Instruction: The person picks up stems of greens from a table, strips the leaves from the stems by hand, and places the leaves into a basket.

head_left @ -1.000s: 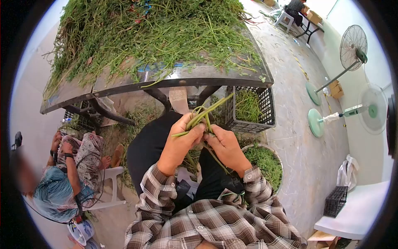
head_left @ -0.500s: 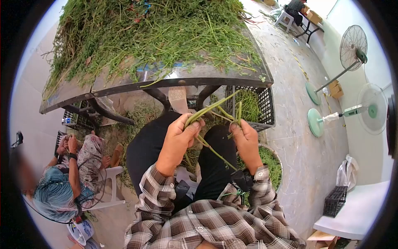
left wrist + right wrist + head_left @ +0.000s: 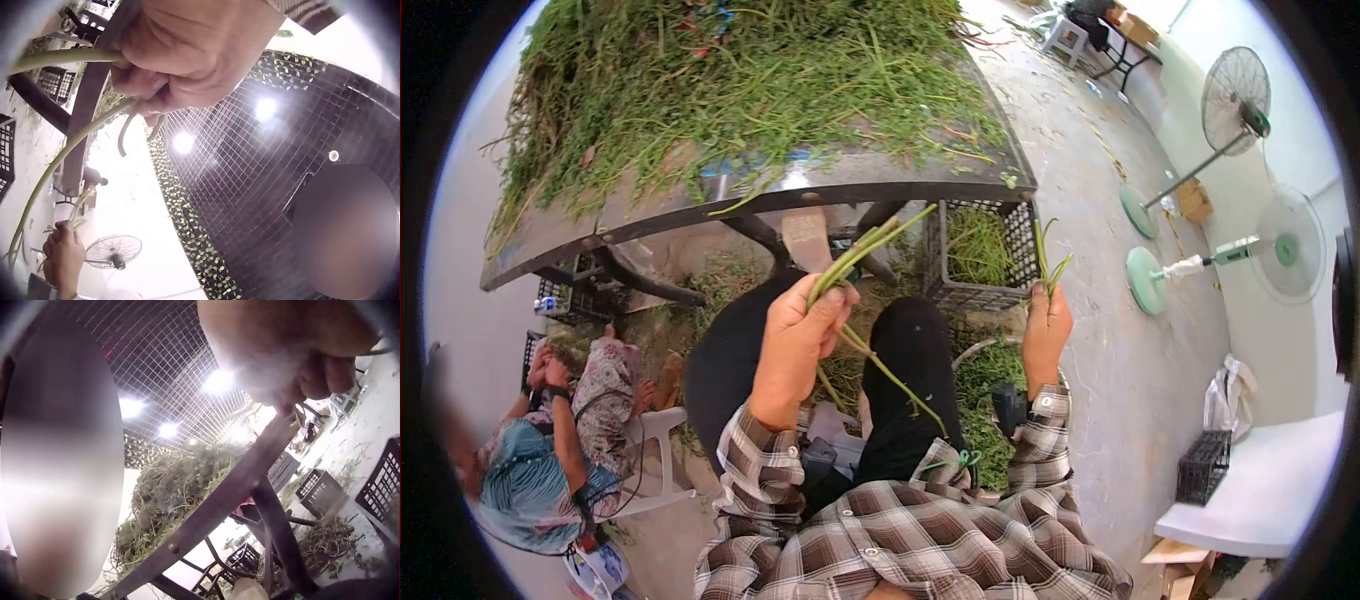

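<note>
My left hand (image 3: 800,335) grips a small bundle of green plant stems (image 3: 870,245) above my lap, and one long thin stem trails down over my knee. Off to the right, my right hand (image 3: 1048,335) pinches a few short stem pieces (image 3: 1052,265) that point upward. The hands are well apart. Under the right forearm sits a round tub of leafy greens (image 3: 980,380), partly hidden. In the left wrist view, curled fingers (image 3: 181,56) hold the stems close up. The right wrist view shows the right hand (image 3: 287,350) from below, its fingertips partly hidden.
A table (image 3: 750,205) in front bears a large heap of greens (image 3: 730,100). Below its right corner stands a black crate (image 3: 990,290) with stems inside. Two fans (image 3: 1145,280) stand to the right. Another person (image 3: 540,450) sits at the left.
The hands were together on the stems, then parted. My right hand has moved right with short pieces, while the left keeps the bundle. The head view has shifted slightly.
</note>
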Tool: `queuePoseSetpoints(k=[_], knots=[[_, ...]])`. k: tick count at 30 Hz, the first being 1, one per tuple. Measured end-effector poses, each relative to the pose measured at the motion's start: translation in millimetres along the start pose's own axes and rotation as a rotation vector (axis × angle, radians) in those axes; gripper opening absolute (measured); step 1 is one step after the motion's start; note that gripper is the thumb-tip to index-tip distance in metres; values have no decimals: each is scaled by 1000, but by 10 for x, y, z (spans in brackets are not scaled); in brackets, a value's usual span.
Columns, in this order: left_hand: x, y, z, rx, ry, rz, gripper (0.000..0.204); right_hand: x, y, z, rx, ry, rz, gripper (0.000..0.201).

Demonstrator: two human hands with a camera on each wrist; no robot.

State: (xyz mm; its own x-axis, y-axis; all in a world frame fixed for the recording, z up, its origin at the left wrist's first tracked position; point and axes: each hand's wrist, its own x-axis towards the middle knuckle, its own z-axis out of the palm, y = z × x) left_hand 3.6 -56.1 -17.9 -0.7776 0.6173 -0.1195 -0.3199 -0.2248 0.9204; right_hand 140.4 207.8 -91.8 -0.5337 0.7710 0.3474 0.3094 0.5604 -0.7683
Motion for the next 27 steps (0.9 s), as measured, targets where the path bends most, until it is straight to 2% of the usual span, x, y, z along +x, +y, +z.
queuePoseSetpoints(k=[4, 7, 8, 9, 11, 12, 13, 14, 15, 18, 21, 23, 26, 27], knots=[[2, 16, 35, -6, 41, -17, 17, -13, -130, -108, 107, 176, -8, 25], [16, 16, 14, -2, 58, -3, 16, 236, -189, -182, 99, 278, -55, 23], [28, -3, 1, -16, 54, 1, 16, 374, -216, -215, 68, 293, -16, 24], [28, -19, -6, -29, 49, 3, 16, 611, -84, -183, 68, 293, -11, 24], [11, -34, 12, -33, 42, 8, 16, 1007, 408, -77, 97, 89, 7, 26], [30, -18, 21, -41, 37, 28, 16, 1022, 640, -30, 102, 94, 1, 26], [52, 13, 31, -42, 41, 46, 16, 1052, 839, 53, -65, 195, -97, 27], [46, 33, 38, -38, 60, 42, 16, 1066, 923, 120, -233, 286, -194, 29], [16, 22, 32, -35, 84, 24, 16, 1010, 817, 118, -231, 267, -202, 29], [53, -42, 32, -31, 60, 1, 15, 617, 364, -5, 342, -309, 149, 33], [75, -96, 73, -25, 22, -23, 14, 235, -261, 49, 564, -693, 224, 28], [67, -101, 90, -18, 8, -27, 13, 63, -472, 173, 608, -964, 100, 29], [65, -128, 85, -18, -12, -40, 13, -200, -756, 351, 721, -1159, 115, 33], [65, -142, 80, -22, -32, -57, 13, -248, -840, 407, 701, -1160, -21, 33]])
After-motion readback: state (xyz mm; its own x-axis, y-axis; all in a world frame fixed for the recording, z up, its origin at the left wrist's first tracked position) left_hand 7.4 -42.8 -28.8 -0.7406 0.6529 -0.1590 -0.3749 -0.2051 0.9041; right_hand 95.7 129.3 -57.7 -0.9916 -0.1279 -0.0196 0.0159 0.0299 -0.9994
